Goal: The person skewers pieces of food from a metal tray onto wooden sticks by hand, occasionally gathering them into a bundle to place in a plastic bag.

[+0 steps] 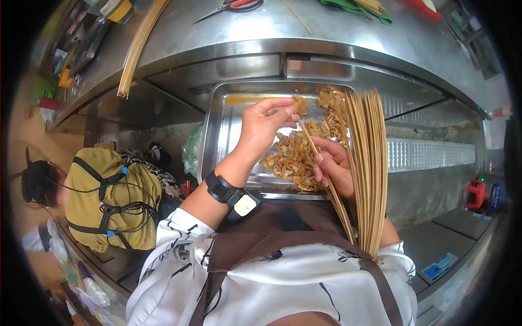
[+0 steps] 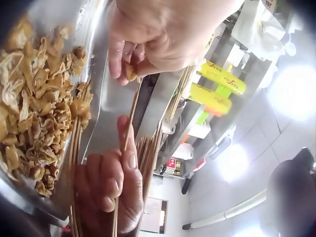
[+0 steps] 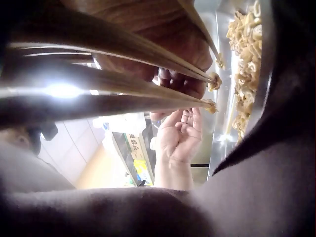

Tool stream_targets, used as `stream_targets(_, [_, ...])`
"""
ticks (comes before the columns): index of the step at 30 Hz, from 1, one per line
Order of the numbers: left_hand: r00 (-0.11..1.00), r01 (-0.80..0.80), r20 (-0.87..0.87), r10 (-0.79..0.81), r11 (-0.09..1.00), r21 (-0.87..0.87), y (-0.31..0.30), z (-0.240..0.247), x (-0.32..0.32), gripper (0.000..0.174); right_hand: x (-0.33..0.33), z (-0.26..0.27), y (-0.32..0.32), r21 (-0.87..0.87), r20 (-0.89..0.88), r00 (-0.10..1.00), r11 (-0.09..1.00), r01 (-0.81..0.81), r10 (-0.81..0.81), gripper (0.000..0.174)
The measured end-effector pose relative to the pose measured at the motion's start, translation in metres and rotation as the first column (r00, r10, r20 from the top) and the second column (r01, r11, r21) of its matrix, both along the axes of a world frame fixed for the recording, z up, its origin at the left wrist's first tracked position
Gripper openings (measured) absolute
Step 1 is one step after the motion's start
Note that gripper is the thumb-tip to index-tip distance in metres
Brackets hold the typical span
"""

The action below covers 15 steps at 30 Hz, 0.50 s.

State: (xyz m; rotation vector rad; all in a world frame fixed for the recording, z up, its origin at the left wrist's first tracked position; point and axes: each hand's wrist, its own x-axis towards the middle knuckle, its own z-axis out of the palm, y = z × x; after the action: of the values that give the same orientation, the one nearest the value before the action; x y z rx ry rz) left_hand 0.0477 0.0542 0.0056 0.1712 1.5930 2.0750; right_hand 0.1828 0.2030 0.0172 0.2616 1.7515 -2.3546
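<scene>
My left hand (image 1: 262,126) is over the metal tray, pinching a small brown food piece (image 2: 130,72) between thumb and fingers. That piece sits at the tip of a thin wooden skewer (image 2: 132,109). My right hand (image 1: 336,167) grips this skewer lower down, its index finger lying along it in the left wrist view. A bundle of long skewers (image 1: 371,168) also stands in or against the right hand, reaching back to the apron. Food pieces cap several skewer tips (image 3: 213,81). A heap of wet, curled brown pieces (image 1: 299,157) lies in the tray (image 1: 209,141).
Behind the tray is a steel counter (image 1: 261,57) with red-handled scissors (image 1: 239,6), a skewer bundle (image 1: 138,54) and a green cloth (image 1: 361,11). To the left, another person in a yellow-green top (image 1: 114,195) sits low. A plastic bag (image 1: 193,149) lies beside the tray.
</scene>
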Motion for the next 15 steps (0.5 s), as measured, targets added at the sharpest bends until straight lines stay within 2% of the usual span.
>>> stream_targets(4, [0.998,-0.051,0.032,0.05,0.998,0.03,0.0018,0.0005,0.0019,0.024,-0.0008,0.0028,-0.0066,-0.025,0.044,0.999,1.0,-0.017,0.018,0.037])
stream_targets(7, [0.996,-0.083,0.04,0.084,0.996,-0.012,0.0031,0.0035,0.0041,0.025,-0.0011,0.0027,-0.008,-0.006,0.031,0.999,1.0,-0.021,0.021,0.037])
stream_targets(15, [0.982,-0.147,0.125,0.139,0.987,0.058,0.0069,0.0022,0.0091,0.027,-0.0003,-0.0021,-0.0063,-0.066,0.031,1.0,0.998,0.003,-0.001,0.037])
